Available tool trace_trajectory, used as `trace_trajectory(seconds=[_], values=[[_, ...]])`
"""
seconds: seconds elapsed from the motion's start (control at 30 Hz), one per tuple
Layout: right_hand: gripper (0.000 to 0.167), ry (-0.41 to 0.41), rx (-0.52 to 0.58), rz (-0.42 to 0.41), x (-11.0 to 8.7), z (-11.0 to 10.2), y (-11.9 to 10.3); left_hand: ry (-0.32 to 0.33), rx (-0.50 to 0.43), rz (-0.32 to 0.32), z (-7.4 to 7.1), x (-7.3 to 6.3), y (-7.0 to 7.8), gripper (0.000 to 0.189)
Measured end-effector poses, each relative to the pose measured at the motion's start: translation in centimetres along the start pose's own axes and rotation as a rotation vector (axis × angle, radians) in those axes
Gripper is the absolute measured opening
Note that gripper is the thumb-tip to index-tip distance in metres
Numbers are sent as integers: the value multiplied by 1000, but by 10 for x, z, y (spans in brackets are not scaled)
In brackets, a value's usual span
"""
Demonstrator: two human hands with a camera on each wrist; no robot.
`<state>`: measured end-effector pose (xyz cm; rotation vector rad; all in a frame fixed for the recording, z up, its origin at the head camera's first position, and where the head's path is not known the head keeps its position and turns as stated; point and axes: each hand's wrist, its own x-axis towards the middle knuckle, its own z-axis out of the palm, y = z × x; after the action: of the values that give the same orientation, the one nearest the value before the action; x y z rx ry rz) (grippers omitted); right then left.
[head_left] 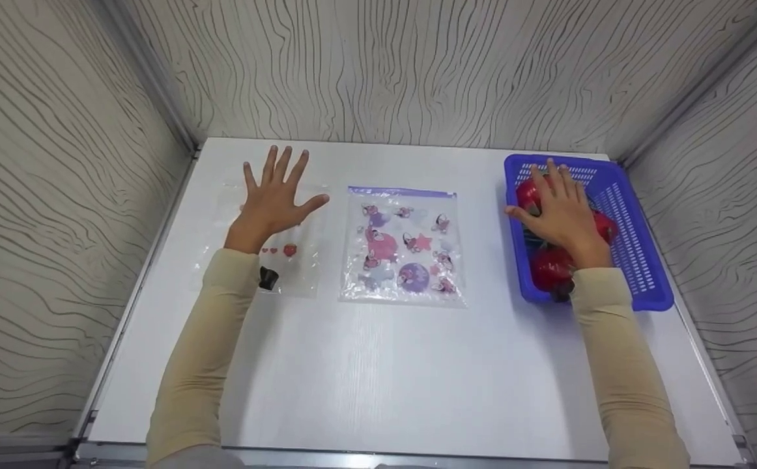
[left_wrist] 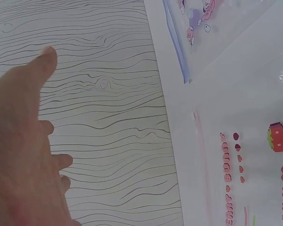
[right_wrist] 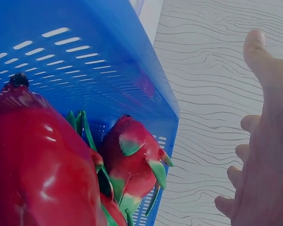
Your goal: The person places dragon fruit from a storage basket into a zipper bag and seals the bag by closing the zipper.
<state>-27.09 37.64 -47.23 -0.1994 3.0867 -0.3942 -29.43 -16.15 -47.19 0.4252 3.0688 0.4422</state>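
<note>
My left hand (head_left: 273, 203) is spread flat-fingered above a clear plastic zip bag (head_left: 300, 277) printed with small strawberries and hearts; nothing is in its grasp. In the left wrist view, a strip of pink lettering and a red strawberry print (left_wrist: 278, 137) show on that bag. My right hand (head_left: 564, 218), fingers extended, hovers over a blue plastic basket (head_left: 645, 260) and holds nothing. Inside the basket lie several red dragon fruits (head_left: 551, 267) with green-tipped scales, partly hidden by the hand. The right wrist view shows a large dragon fruit (right_wrist: 42, 165) up close.
A second zip bag (head_left: 382, 247), with a purple top strip and pink and purple cartoon prints, lies flat mid-table. A small black object (head_left: 268, 278) sits by the left cuff; its kind is unclear. Wood-patterned panels (head_left: 378, 71) enclose the white table (head_left: 378, 378) at the back and sides.
</note>
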Motion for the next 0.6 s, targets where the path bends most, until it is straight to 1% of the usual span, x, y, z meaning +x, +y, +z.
trace_trajectory(seconds=[0.2, 0.37, 0.6], values=[[107, -15, -6, 8, -1, 1, -2, -9, -9, -1, -1, 0, 2, 98], [105, -4, 20, 4, -2, 4, -4, 11, -39, 14, -3, -2, 7, 96], [102, 8, 52, 0, -1, 8, -9, 25, -72, 21, -2, -3, 12, 92]])
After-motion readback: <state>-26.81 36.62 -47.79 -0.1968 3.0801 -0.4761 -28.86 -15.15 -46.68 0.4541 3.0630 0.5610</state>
